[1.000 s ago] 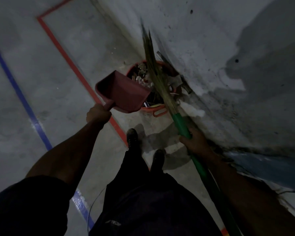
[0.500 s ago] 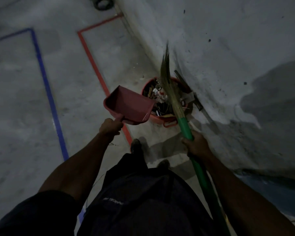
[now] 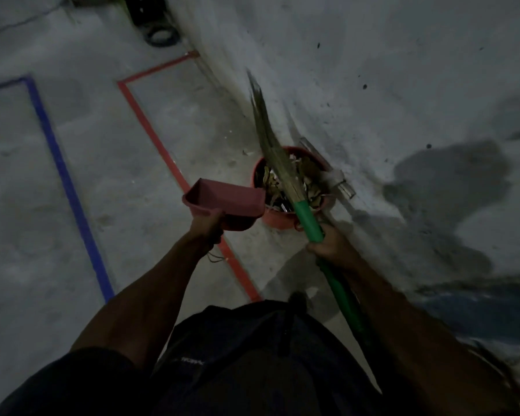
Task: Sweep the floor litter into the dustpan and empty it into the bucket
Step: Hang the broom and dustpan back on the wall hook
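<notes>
- Head view: I see my left hand (image 3: 206, 228) curled round the short handle of the red dustpan (image 3: 228, 201), which is held off the floor with its open mouth facing up and away from me.
- The dustpan's right edge sits just beside the rim of the red bucket (image 3: 278, 219), which stands on the concrete floor (image 3: 117, 163) against the foot of the wall (image 3: 388, 70).
- The bucket is full of litter (image 3: 308, 178), pale scraps and dark bits heaped inside.
- My right hand (image 3: 330, 247) is wrapped tight round the green handle of the broom (image 3: 308, 222); its straw bristles point up and away across the bucket's mouth.
- A red tape line (image 3: 150, 127) and a blue tape line (image 3: 60, 169) run over the floor to my left.
- It is too dim to tell whether anything lies in the dustpan.
</notes>
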Action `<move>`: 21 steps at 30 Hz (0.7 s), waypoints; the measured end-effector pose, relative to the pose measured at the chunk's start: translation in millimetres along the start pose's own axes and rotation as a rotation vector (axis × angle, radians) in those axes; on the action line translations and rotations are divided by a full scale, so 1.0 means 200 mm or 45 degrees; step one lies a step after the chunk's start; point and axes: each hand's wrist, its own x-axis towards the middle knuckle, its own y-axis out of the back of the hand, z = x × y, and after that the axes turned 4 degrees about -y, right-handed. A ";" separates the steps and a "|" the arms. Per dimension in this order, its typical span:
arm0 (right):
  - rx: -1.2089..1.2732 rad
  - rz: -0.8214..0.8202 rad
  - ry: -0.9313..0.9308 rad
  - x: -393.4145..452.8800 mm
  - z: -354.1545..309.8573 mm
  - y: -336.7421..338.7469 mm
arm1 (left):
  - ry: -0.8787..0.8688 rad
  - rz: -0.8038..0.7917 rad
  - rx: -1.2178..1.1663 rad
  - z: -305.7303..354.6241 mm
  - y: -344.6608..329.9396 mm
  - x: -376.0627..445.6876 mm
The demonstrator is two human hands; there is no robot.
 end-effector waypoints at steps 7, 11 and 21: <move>-0.088 0.081 -0.039 -0.23 -0.25 -0.45 | 0.118 -0.180 -0.068 -0.19 0.16 -0.05; -0.119 0.109 -0.040 -0.39 -0.32 -0.65 | 0.115 -0.402 -0.162 -0.25 0.17 -0.11; -0.259 0.122 0.013 -0.73 -0.28 -0.89 | 0.147 -0.377 -0.283 -0.42 0.17 -0.37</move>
